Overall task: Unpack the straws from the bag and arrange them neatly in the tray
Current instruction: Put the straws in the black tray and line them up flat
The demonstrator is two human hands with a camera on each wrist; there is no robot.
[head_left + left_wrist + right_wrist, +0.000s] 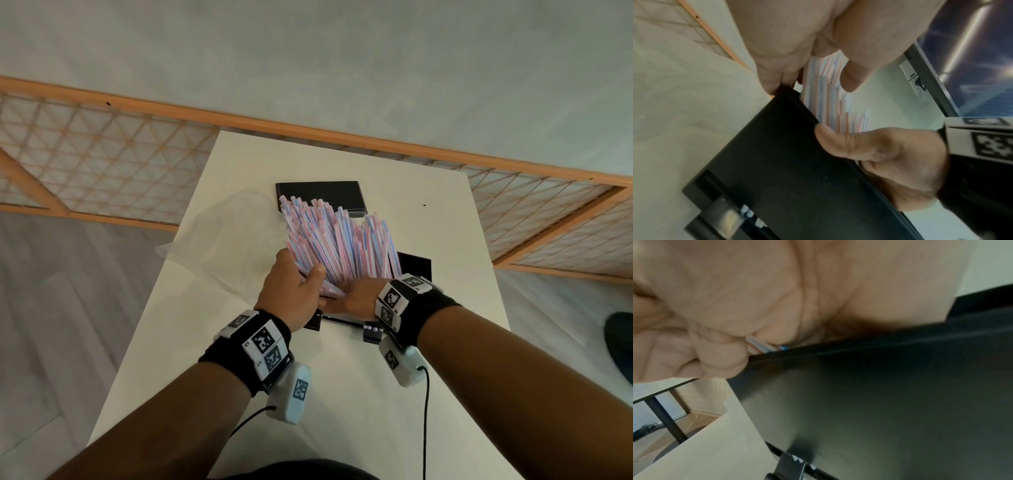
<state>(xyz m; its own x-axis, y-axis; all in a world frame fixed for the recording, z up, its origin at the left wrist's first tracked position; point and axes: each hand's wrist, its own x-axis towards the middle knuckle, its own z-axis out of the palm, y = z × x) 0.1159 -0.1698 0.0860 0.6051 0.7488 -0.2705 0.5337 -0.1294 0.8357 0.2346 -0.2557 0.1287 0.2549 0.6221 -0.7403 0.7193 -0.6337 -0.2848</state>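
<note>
A thick bundle of red, white and blue striped straws [339, 246] fans up and away from me above the black tray [322, 195]. My left hand [298, 291] grips the bundle's left side, thumb over the top. My right hand [356, 298] wraps the bundle's near end from the right. The left wrist view shows the straws [828, 97] between my left hand [797, 40] and my right hand [890, 162], over the tray [787, 162]. In the right wrist view a few straw ends [760, 345] peek from my right hand [777, 288] at the tray [879, 402] rim.
The clear plastic bag [219, 240] lies crumpled and flat on the white table [205, 377], left of the tray. A small black piece with white marks [371, 334] sits at the tray's near edge. A wooden lattice screen [102, 154] stands beyond the table.
</note>
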